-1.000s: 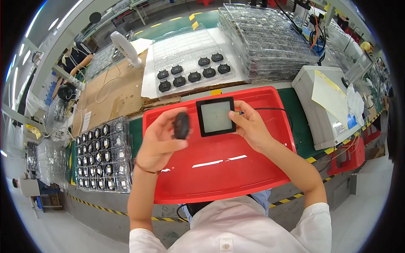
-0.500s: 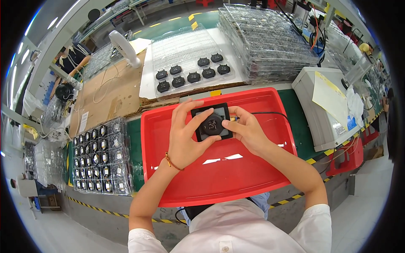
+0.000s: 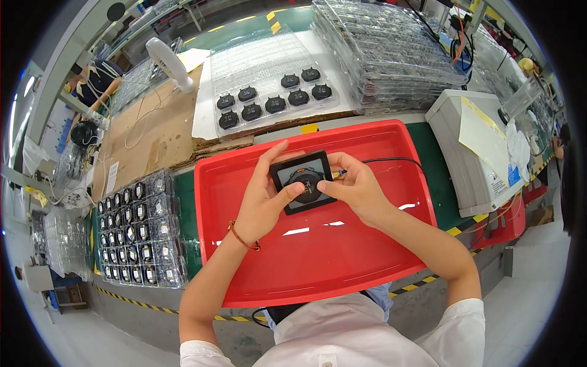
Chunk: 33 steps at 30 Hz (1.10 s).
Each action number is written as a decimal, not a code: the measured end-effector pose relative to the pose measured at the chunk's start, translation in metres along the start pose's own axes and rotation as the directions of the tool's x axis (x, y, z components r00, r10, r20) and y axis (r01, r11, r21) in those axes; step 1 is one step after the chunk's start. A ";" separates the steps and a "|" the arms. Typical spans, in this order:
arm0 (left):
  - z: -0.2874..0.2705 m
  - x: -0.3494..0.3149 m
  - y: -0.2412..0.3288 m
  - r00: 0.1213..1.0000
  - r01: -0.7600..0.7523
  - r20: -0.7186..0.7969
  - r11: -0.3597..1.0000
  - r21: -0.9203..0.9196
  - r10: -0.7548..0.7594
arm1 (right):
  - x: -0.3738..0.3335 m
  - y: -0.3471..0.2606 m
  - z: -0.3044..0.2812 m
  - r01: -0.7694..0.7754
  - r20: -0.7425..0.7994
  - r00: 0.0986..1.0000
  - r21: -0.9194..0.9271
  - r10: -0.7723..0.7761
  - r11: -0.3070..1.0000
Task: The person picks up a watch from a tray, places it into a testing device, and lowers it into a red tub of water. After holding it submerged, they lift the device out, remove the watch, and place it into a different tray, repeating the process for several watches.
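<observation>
My left hand (image 3: 262, 200) grips the left edge of a black square device (image 3: 298, 163) with a grey face, held tilted above a red plastic tray (image 3: 330, 263). A round black module (image 3: 313, 191) lies against the device's face. Both of my thumbs press on this module. My right hand (image 3: 362, 191) holds the device's right edge, fingers curled behind it. A black cable (image 3: 397, 160) runs from a connector beside my right fingers over the tray's right rim. The fingertips behind the device are hidden.
Left of the tray, a clear blister tray (image 3: 168, 244) holds several round parts. Beyond, another clear tray (image 3: 257, 67) carries several black modules, near stacked clear trays (image 3: 403, 61) and a white handheld fan (image 3: 168, 64). A grey machine (image 3: 449, 147) stands right. A person (image 3: 98, 82) sits far left.
The device has tilted and sits slightly lower. My left fingers have moved off its face to its edge, and my left thumb has moved up onto the round module.
</observation>
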<state>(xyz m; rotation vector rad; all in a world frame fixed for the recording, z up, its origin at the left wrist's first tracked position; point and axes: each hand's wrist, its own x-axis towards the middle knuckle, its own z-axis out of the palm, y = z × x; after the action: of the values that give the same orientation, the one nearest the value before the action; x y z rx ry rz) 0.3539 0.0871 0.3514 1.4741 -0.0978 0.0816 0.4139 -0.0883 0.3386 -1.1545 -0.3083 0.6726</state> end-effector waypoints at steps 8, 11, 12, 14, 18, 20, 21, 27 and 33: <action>-0.005 -0.006 -0.013 0.983 0.173 0.027 0.968 0.181 -0.181 | -0.005 -0.003 0.001 -0.040 -0.032 0.999 -0.240 0.034 0.970; -0.006 -0.009 -0.016 0.983 0.169 0.011 0.935 0.312 -0.181 | -0.003 0.000 -0.003 -0.051 -0.011 0.999 -0.422 0.052 0.905; -0.006 -0.010 -0.016 0.987 0.146 0.011 0.923 0.356 -0.160 | -0.003 0.000 -0.002 -0.065 -0.010 0.998 -0.446 0.067 0.893; -0.002 -0.010 -0.016 0.981 0.179 -0.001 0.915 0.363 -0.192 | -0.004 -0.001 -0.002 -0.087 -0.018 0.996 -0.473 0.089 0.877; 0.006 -0.010 -0.013 0.975 0.212 -0.043 0.844 0.493 -0.220 | -0.004 -0.002 -0.002 -0.142 -0.040 0.989 -0.567 0.145 0.811; 0.008 -0.011 -0.016 0.967 0.241 -0.061 0.823 0.514 -0.245 | -0.003 0.000 -0.003 -0.173 -0.049 0.982 -0.610 0.181 0.774; 0.009 -0.011 -0.019 0.962 0.262 -0.079 0.801 0.539 -0.261 | -0.003 0.002 -0.004 -0.178 -0.053 0.981 -0.648 0.189 0.740; 0.008 -0.015 -0.035 0.943 0.310 -0.090 0.741 0.596 -0.322 | -0.004 0.018 -0.010 -0.229 -0.067 0.966 -0.667 0.249 0.709; 0.010 -0.014 -0.039 0.900 0.398 -0.114 0.685 0.610 -0.421 | -0.003 0.024 -0.013 -0.263 -0.078 0.954 -0.685 0.291 0.680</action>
<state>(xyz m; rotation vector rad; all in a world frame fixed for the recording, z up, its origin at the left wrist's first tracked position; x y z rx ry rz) 0.3442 0.0739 0.3124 2.1345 0.2659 -0.3137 0.4111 -0.0942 0.3115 -1.9451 -0.4413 0.8824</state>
